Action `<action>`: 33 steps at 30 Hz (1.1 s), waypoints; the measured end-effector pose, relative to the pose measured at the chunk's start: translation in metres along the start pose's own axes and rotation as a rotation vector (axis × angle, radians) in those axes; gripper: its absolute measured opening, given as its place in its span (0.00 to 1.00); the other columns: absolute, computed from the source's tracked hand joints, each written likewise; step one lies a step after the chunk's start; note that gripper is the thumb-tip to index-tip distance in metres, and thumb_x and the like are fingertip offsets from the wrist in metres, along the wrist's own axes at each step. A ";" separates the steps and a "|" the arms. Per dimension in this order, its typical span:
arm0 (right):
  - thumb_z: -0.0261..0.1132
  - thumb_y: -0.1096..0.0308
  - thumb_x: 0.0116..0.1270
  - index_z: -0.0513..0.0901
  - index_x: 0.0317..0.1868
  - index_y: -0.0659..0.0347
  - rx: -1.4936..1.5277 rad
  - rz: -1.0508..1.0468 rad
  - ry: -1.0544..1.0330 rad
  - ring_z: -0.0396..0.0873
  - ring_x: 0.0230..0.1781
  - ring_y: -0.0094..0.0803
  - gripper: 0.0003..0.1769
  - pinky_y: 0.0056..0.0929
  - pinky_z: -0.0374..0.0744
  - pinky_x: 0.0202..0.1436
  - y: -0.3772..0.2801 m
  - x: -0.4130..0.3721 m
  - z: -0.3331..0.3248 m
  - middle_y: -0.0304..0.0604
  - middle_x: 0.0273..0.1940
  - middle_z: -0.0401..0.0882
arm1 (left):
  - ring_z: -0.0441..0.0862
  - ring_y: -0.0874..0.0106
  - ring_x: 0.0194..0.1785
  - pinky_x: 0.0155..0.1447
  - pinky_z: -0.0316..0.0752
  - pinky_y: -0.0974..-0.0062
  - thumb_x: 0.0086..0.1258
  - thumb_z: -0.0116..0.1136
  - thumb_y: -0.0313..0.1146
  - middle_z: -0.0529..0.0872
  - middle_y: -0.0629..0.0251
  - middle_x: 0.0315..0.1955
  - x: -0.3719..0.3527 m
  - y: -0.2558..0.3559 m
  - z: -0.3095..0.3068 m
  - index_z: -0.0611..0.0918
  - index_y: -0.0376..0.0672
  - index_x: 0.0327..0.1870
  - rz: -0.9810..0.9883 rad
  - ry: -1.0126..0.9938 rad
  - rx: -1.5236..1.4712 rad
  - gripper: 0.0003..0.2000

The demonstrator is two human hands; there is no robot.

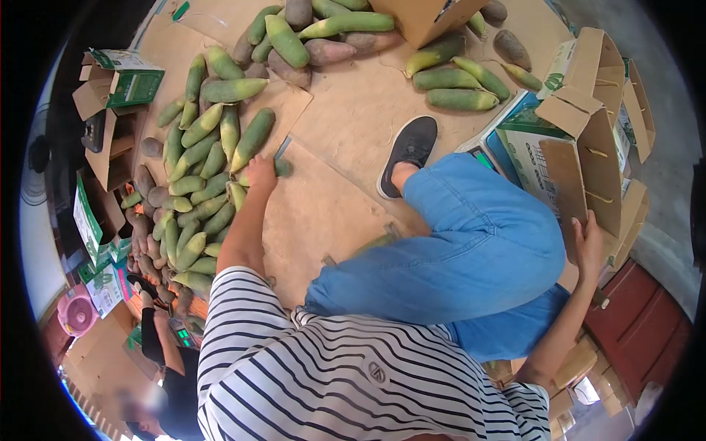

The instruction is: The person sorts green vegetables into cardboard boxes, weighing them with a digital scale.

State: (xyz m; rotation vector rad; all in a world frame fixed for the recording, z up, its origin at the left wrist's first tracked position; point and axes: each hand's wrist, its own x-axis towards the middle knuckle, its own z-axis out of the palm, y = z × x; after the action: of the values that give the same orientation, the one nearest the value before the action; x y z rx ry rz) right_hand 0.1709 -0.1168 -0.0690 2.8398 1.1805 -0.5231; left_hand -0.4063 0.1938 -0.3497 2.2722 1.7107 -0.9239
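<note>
1. The left hand (259, 173) reaches forward to the near edge of a long heap (197, 184) of green radishes on the left side of the floor.
2. Its grip is clenched on one small radish (282, 167), whose green end sticks out to the right of the fingers.
3. That radish lies where two cardboard sheets (323, 213) meet, just beside the heap and touching the floor covering.
4. The right hand (588, 239) is out at the right side, laid against the brown flap of an open box (581, 147).
5. Its grip is released, with the fingers spread flat on the flap's edge and nothing held.
6. A bent knee in blue jeans (471, 242) sits between the two hands, with a black shoe (410, 151) planted on the cardboard ahead of it.
7. A second heap (309, 37) of green and brownish roots lies at the far edge of the floor, and a few more (460, 84) lie near the box.
8. Another person's dark sleeve (152, 334) shows at the lower left, next to the heap's near end.
</note>
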 end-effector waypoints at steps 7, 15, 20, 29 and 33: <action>0.57 0.62 0.67 0.68 0.56 0.72 -0.014 -0.014 0.001 0.77 0.41 0.50 0.24 0.37 0.73 0.45 -0.006 0.001 -0.001 0.61 0.40 0.77 | 0.79 0.58 0.41 0.45 0.74 0.62 0.46 0.69 0.45 0.81 0.55 0.36 0.015 0.127 -0.032 0.78 0.43 0.42 0.276 0.328 -0.532 0.24; 0.55 0.65 0.68 0.70 0.53 0.69 0.078 -0.042 0.034 0.77 0.41 0.48 0.18 0.36 0.73 0.45 0.000 0.000 0.003 0.59 0.41 0.78 | 0.75 0.53 0.48 0.52 0.70 0.60 0.58 0.60 0.35 0.77 0.49 0.43 0.017 0.200 -0.116 0.73 0.37 0.48 0.447 0.611 -0.792 0.19; 0.55 0.65 0.68 0.70 0.52 0.68 0.062 -0.020 0.051 0.77 0.41 0.46 0.17 0.35 0.73 0.46 0.006 0.000 0.009 0.57 0.40 0.78 | 0.72 0.57 0.55 0.56 0.70 0.63 0.52 0.61 0.32 0.76 0.51 0.47 0.079 0.061 -0.062 0.73 0.40 0.51 0.068 0.565 -0.380 0.23; 0.58 0.60 0.67 0.68 0.58 0.72 -0.014 0.020 0.061 0.76 0.47 0.44 0.26 0.33 0.72 0.51 0.005 -0.001 0.008 0.59 0.46 0.77 | 0.71 0.54 0.56 0.54 0.72 0.60 0.48 0.66 0.44 0.71 0.54 0.53 0.048 0.001 -0.056 0.75 0.42 0.49 -0.313 0.008 -0.215 0.26; 0.57 0.61 0.68 0.69 0.57 0.71 0.013 0.066 0.049 0.78 0.41 0.44 0.24 0.35 0.73 0.44 0.004 0.001 0.007 0.58 0.41 0.79 | 0.77 0.57 0.49 0.51 0.74 0.63 0.48 0.65 0.49 0.76 0.52 0.46 0.045 0.005 -0.037 0.74 0.41 0.47 -0.243 0.082 -0.232 0.28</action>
State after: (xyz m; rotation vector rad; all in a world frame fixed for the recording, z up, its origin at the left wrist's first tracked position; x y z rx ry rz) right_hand 0.1718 -0.1202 -0.0764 2.9073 1.0898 -0.4620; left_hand -0.3807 0.2461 -0.3460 2.0129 2.0444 -0.6378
